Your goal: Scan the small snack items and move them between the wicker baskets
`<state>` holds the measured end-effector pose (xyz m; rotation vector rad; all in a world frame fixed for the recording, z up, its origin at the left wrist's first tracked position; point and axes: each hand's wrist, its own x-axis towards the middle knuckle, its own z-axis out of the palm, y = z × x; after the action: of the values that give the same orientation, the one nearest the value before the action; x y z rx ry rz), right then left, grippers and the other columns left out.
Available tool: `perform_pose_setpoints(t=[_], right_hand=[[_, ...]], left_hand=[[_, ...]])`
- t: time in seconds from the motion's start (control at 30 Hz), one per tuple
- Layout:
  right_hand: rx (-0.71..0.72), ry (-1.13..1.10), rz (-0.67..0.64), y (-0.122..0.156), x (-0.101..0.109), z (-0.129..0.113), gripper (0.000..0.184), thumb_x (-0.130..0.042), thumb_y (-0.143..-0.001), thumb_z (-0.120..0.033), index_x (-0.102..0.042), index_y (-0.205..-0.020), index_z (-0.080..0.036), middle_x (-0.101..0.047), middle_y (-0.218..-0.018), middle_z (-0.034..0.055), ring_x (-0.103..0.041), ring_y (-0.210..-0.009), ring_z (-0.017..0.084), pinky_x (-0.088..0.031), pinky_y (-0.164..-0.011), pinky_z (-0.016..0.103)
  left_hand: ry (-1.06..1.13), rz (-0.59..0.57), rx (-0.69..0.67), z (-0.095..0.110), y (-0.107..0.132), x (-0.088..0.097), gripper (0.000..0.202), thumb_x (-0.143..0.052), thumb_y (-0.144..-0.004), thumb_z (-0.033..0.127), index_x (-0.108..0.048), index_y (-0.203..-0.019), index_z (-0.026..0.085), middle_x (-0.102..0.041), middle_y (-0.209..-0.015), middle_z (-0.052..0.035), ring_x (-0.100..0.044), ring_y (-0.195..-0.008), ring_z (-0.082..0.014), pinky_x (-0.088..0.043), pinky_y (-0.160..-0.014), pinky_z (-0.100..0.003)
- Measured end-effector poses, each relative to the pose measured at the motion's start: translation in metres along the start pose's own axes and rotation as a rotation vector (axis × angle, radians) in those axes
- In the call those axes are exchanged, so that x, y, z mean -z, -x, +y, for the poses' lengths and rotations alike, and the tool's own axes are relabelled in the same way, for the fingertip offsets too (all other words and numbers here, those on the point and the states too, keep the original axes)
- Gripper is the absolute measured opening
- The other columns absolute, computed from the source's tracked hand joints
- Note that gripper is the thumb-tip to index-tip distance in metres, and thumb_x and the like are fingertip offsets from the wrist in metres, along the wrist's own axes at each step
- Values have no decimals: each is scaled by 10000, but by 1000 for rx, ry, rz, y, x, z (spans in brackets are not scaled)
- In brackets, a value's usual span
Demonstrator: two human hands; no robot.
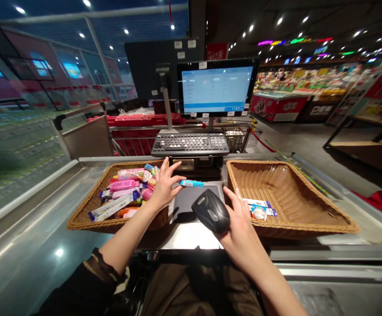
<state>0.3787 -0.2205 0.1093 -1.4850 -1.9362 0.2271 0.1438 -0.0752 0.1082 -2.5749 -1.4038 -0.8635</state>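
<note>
Between thumb and fingers of my left hand (165, 184) is the end of a slim blue packet (192, 183) with a white barcode label on its near side. My right hand (240, 224) grips a black barcode scanner (210, 211), its head tilted towards the packet. To the left, a wicker basket (79, 215) holds many wrapped sweets (125, 186) in pink, white and purple. On the right, a second wicker basket (303, 193) has a few small packets (260, 210) lying at its near left side.
A keyboard (191, 142) stands behind the baskets, below a lit monitor (215, 90). A grey pad (196, 199) lies between the baskets on the metal counter (46, 228). Behind the counter are shopping carts (135, 140).
</note>
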Motion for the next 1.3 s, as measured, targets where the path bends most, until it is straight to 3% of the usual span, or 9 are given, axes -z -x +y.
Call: perform_pose_setpoints(t=[0.13, 0.43, 0.57, 0.7, 0.87, 0.97, 1.1, 1.17, 1.3], right_hand=[[9, 2, -12, 1, -1, 3, 386, -538, -856, -193, -623, -1233, -200, -342, -1571, 188, -199, -1521, 433, -279, -1148, 722], [-68, -52, 42, -1, 7, -7, 423, -559, -823, -165, -642, -1237, -171, -393, -1533, 209, -293, -1489, 420, -289, -1164, 688], [-133, -80, 80, 12, 23, 13, 458, -576, -852, -213, -594, -1309, -192, -342, -1578, 182, -217, -1523, 400, -268, -1186, 667], [-253, -100, 234, 35, 50, 41, 445, -626, -862, -310, -591, -1296, -215, -334, -1588, 151, -223, -1523, 384, -262, -1202, 636], [-462, -141, 517, 61, 84, 71, 544, -667, -840, -384, -534, -1348, -242, -451, -1515, 140, -470, -1396, 319, -348, -1186, 540], [-512, -101, 577, 72, 93, 85, 548, -676, -825, -387, -548, -1340, -250, -485, -1497, 126, -518, -1359, 314, -390, -1163, 499], [-542, -110, 575, 79, 95, 93, 537, -669, -820, -390, -554, -1326, -252, -472, -1509, 126, -557, -1316, 314, -418, -1136, 502], [-557, -145, 575, 78, 96, 91, 557, -665, -813, -376, -536, -1341, -250, -470, -1511, 131, -542, -1329, 321, -395, -1149, 529], [-568, -174, 569, 75, 97, 88, 559, -658, -813, -371, -527, -1343, -249, -454, -1523, 132, -510, -1356, 326, -359, -1167, 548]], left_hand=[[3, 4, -5, 0, 0, 0, 209, -670, -831, 195, -761, -1006, 265, -461, -1546, -78, -117, -1535, -398, -110, -1120, -792], [30, 11, -38, 9, -7, 0, 233, -657, -841, 210, -767, -1034, 282, -489, -1516, -79, -130, -1527, -403, -111, -1123, -782], [70, 23, -117, 28, -34, -11, 219, -646, -872, 267, -768, -1051, 293, -648, -1282, -85, -296, -1452, -375, -148, -1149, -725], [126, -74, -256, 73, -76, -40, 237, -632, -894, 310, -754, -1097, 303, -705, -1018, -68, -475, -1268, -324, -193, -1148, -681], [45, -272, -445, 142, -125, -91, 178, -653, -869, 283, -764, -1006, 267, -718, -1015, -84, -505, -1215, -323, -204, -1131, -674], [-104, -477, -489, 173, -155, -124, 126, -656, -836, 226, -764, -893, 197, -732, -1000, -125, -551, -1170, -342, -291, -1073, -638], [-288, -729, -431, 197, -188, -165, 89, -700, -742, 125, -747, -818, 122, -747, -909, -181, -664, -978, -341, -371, -972, -618], [-298, -739, -438, 203, -197, -182, 112, -693, -730, 83, -748, -822, 116, -753, -898, -186, -685, -939, -326, -354, -991, -619], [-308, -696, -476, 203, -196, -206, 214, -577, -830, 49, -757, -909, 135, -751, -1045, -190, -651, -1075, -304, -227, -1106, -608]])
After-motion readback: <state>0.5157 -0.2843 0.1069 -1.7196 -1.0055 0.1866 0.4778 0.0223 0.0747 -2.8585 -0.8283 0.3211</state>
